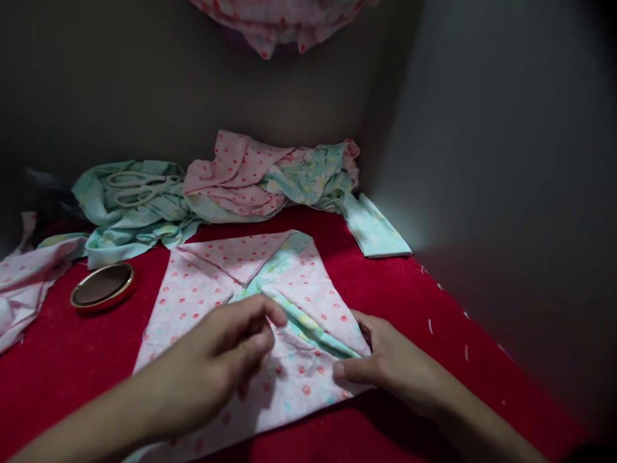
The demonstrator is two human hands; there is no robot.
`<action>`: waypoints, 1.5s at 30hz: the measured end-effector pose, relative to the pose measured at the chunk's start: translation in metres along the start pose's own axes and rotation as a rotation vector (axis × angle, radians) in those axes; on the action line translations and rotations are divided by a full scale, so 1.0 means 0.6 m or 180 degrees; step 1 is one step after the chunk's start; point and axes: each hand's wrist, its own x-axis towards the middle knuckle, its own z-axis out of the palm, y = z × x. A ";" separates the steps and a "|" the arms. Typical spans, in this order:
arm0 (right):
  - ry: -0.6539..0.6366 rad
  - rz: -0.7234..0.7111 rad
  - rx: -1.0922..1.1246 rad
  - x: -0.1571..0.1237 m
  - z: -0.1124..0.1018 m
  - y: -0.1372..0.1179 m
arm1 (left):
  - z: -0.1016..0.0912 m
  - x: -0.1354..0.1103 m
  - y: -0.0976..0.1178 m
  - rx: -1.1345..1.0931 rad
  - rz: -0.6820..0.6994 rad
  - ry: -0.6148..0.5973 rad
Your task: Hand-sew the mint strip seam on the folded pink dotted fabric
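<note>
Pink dotted cloth (187, 302) lies flat on the red table (409, 289), folded apex and long axis pointing away; left hand (212, 366) pinches its central fold, right hand (390, 366) clasps its right edge.

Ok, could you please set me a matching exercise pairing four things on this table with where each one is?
Things:
1 scissors
2 gold-rimmed disc
3 folded green cloth
4 left hand

Places:
A on the pink cloth in front
B on the green heap at the back
C on the red cover, left of the pink cloth
D beside the right wall

Pairs: 1-B, 2-C, 3-D, 4-A.
</note>
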 end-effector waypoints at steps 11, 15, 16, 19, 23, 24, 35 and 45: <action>0.0244 -0.0020 0.0044 0.013 0.009 0.019 | 0.086 0.015 -0.078 0.0046 0.0886 0.0089; 0.0223 -0.0011 0.0113 0.011 0.012 0.016 | 0.083 0.009 -0.075 0.0379 0.0908 0.0147; 0.0230 -0.0017 0.0118 0.011 0.012 0.016 | 0.083 0.009 -0.075 0.0442 0.0908 0.0136; 0.0270 -0.0031 0.0110 0.012 0.012 0.018 | 0.084 0.011 -0.076 0.0646 0.0946 0.0094; 0.0307 -0.0013 0.0079 0.013 0.011 0.023 | 0.085 0.009 -0.078 0.0755 0.0981 0.0081; 0.0324 -0.0006 0.0071 0.013 0.011 0.023 | 0.086 0.008 -0.079 0.0762 0.0985 0.0086; 0.0360 0.0021 0.0167 0.014 0.014 0.023 | 0.088 0.010 -0.082 0.0738 0.1080 0.0166; 0.0375 0.0041 0.0202 0.011 0.016 0.018 | 0.092 0.016 -0.081 0.0722 0.0982 0.0242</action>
